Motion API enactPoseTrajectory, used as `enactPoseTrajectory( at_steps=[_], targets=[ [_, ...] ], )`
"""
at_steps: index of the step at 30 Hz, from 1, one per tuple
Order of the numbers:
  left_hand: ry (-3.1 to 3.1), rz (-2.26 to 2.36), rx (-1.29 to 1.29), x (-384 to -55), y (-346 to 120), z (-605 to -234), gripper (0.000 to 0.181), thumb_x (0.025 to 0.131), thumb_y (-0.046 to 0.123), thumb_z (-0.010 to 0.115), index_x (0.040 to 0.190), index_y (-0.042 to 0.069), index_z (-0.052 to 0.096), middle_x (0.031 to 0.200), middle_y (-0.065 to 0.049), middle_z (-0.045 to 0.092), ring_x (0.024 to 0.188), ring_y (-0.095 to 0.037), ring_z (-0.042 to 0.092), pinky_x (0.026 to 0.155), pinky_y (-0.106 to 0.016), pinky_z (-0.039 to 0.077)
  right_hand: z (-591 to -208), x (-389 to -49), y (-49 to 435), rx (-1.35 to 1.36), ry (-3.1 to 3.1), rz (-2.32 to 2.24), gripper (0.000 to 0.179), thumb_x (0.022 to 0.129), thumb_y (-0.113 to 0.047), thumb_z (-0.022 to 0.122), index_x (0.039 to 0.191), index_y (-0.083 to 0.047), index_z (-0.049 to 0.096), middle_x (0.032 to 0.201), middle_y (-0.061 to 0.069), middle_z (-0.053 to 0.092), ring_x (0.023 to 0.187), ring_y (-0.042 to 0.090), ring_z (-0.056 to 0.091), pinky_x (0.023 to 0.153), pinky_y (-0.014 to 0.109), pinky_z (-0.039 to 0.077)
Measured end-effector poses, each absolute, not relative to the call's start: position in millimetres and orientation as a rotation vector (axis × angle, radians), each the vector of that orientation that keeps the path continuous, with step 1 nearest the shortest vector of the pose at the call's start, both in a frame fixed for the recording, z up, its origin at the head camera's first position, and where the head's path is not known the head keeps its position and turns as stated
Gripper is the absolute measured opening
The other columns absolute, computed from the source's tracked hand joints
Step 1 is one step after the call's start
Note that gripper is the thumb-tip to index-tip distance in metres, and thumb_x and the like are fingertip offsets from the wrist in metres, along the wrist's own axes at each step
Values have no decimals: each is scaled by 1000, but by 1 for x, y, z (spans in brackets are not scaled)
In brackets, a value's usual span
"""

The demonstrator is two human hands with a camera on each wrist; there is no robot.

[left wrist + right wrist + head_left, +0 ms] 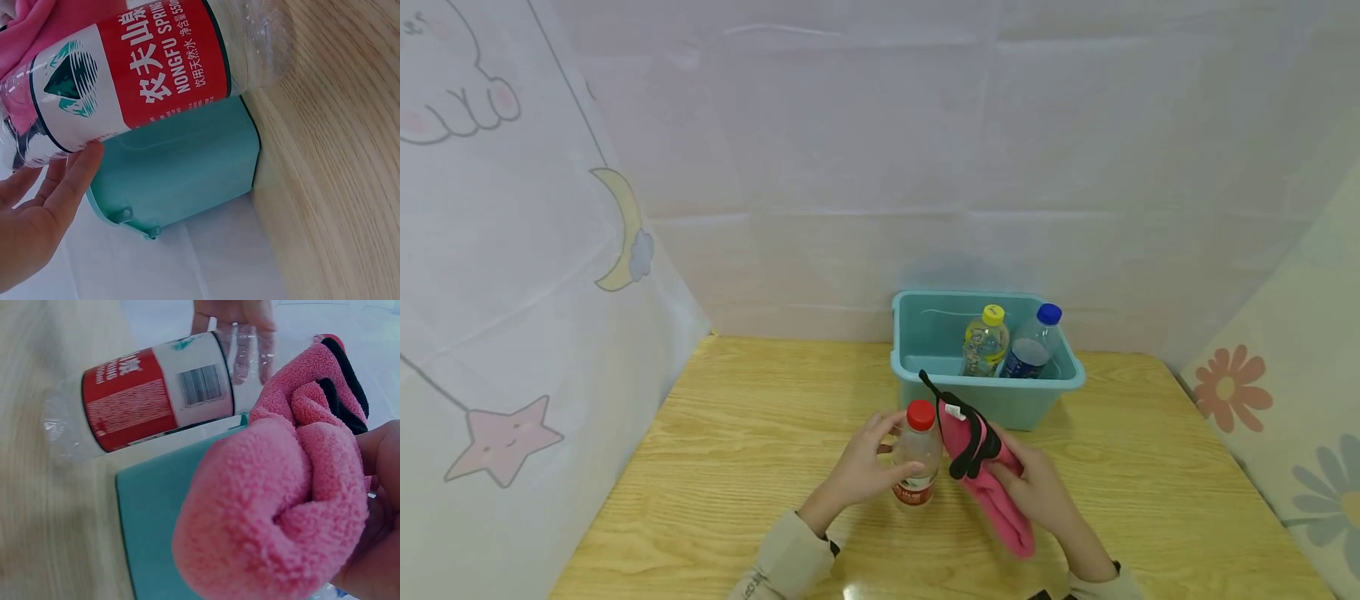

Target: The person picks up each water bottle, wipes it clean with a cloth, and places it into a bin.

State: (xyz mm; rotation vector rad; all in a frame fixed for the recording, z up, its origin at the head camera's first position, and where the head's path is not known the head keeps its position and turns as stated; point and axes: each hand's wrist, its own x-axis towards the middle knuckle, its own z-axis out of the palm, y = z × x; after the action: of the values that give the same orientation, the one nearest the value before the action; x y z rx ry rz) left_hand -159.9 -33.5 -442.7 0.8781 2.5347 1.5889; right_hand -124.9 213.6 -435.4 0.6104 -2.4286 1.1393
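Observation:
A clear plastic water bottle point(916, 461) with a red cap and a red-and-white label stands upright on the table. My left hand point(867, 467) holds it from the left, the thumb across its front and the fingers behind, as the right wrist view also shows through the plastic. In my right hand point(1028, 487) is a folded pink towel point(262, 500) with black edging and a small white tag. I grip it between thumb and fingers, just right of the bottle. The towel's upper corner reaches close to the red cap.
Behind the hands stands a teal bin point(901, 367) on the wooden table point(737, 433). Inside it are a bottle with a yellow cap point(985, 343) and one with a blue cap point(1032, 346). Light printed sheets point(820, 167) hang at the back and sides.

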Motion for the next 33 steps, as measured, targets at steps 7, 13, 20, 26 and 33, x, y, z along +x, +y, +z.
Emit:
enactPoseTrajectory(
  at_steps=[7, 13, 20, 26, 33],
  targets=[
    [2473, 1599, 889, -162, -37, -443, 67, 80, 24, 71, 136, 6, 37, 118, -7, 49, 107, -23, 48, 82, -40, 50, -422, -125, 210, 643, -2413, 1141, 51, 72, 13, 66, 120, 1, 56, 91, 13, 67, 73, 14, 62, 58, 25, 49],
    [2441, 1632, 862, -162, -39, -443, 60, 80, 24, 71, 130, 10, 42, 121, -4, 52, 107, -22, 51, 83, -39, 50, -417, -127, 203, 622, -2410, 1124, 51, 71, 11, 67, 120, 0, 57, 92, 10, 67, 76, 14, 62, 61, 27, 50],
    [2446, 1633, 874, -162, -40, -441, 55, 80, 20, 72, 126, 7, 46, 119, -5, 54, 107, -22, 51, 84, -37, 50, -419, -130, 192, 549, -2471, 1131, 53, 71, 11, 67, 121, -3, 57, 97, 8, 67, 81, 12, 60, 66, 30, 50],
    [2464, 1645, 877, -162, -40, -443, 56, 80, 23, 72, 127, 6, 47, 119, -6, 54, 107, -24, 51, 82, -40, 50, -421, -131, 186, 579, -2473, 1156, 52, 73, 12, 65, 123, 0, 54, 95, 10, 66, 80, 14, 60, 65, 30, 51],
    [2503, 1652, 884, -161, -40, -443, 56, 79, 24, 72, 127, 7, 49, 117, -5, 54, 105, -24, 51, 80, -32, 51, -426, -134, 183, 650, -2437, 1145, 51, 73, 13, 63, 122, 5, 53, 86, 11, 66, 71, 15, 61, 57, 26, 48]
  ],
)
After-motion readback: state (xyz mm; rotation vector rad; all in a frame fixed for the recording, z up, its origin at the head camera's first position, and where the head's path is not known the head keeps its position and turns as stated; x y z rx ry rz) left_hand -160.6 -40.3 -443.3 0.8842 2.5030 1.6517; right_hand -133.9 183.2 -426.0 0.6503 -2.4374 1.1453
